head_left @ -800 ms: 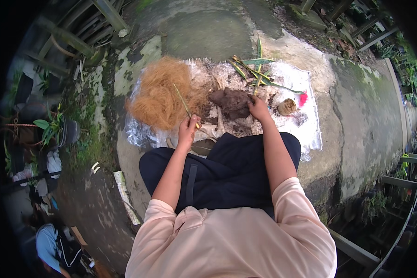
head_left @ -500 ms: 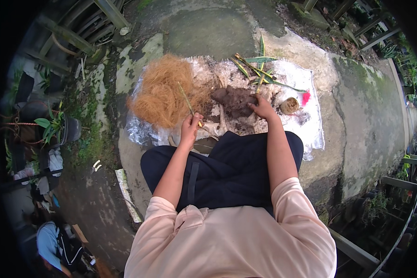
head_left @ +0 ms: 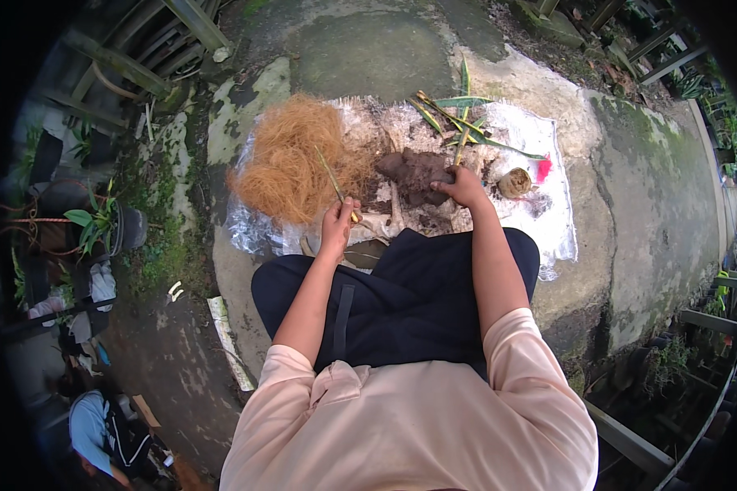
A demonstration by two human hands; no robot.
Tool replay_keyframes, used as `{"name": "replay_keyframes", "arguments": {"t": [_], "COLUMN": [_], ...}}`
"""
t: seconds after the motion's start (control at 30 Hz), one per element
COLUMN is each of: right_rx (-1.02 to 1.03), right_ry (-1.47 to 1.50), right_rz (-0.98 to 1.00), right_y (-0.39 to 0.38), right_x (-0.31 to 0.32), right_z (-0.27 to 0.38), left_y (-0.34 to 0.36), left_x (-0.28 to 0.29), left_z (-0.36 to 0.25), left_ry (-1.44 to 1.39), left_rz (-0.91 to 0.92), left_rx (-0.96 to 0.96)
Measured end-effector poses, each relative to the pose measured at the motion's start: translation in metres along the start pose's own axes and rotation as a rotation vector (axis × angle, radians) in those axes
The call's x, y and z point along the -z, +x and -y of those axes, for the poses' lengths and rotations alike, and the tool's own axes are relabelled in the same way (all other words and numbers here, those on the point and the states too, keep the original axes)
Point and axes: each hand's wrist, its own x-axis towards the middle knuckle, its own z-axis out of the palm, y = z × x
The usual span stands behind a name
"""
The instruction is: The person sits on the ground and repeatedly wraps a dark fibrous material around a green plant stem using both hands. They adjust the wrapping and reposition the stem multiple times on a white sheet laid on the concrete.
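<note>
Mid-frame, the left hand (head_left: 336,227) pinches a leaf (head_left: 330,172), likely light, springy, at its lower end; the right hand (head_left: 465,189), grip unclear, touches a clod (head_left: 420,174), probably crumbly, best cupped.

There are two hands (head_left: 335,229) (head_left: 465,188), one dark clump (head_left: 416,173), one tan cup (head_left: 515,183).

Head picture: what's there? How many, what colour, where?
Flat crinkled sheet: one, white, middle
Tangled fibre heap: one, orange, sheet's left
Lumpy muddy mass: one, dark brown, sheet's middle
Long pointed leaves: several, green, sheet's far side
Round container: one, tan, sheet's right
Small scrap: one, pink, beside container
Leafy potted plants: several, green, far left
Another person: one, blue top, lower left
Concrete ground: one, grey, all around
Thin pointed strip: one, green, in left hand
Cloth top: one, peach, bottom
Left hand: one, bare, holding strip
Right hand: one, bare, touching mass
</note>
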Motion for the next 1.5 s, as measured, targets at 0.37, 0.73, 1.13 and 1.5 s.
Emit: {"name": "replay_keyframes", "arguments": {"t": [0.37,0.73,1.13,1.5], "right_rx": [-0.06,0.092,-0.018,-0.121], "right_ry": [-0.271,0.096,-0.018,-0.245], "right_rz": [-0.126,-0.177,-0.251,-0.134], "right_y": [-0.014,-0.018,0.001,-0.013], "right_x": [0.006,0.009,-0.008,0.01], "right_z": [0.027,0.012,-0.004,0.011], "left_y": [-0.002,-0.006,-0.014,-0.026], "left_x": [-0.001,0.006,0.002,-0.045], "left_z": [-0.001,0.002,-0.005,-0.045], "left_ry": [0.038,0.162,0.139,0.067], "left_rz": [-0.061,-0.021,-0.011,0.065], "left_rx": [-0.012,-0.031,-0.077,-0.076]}}
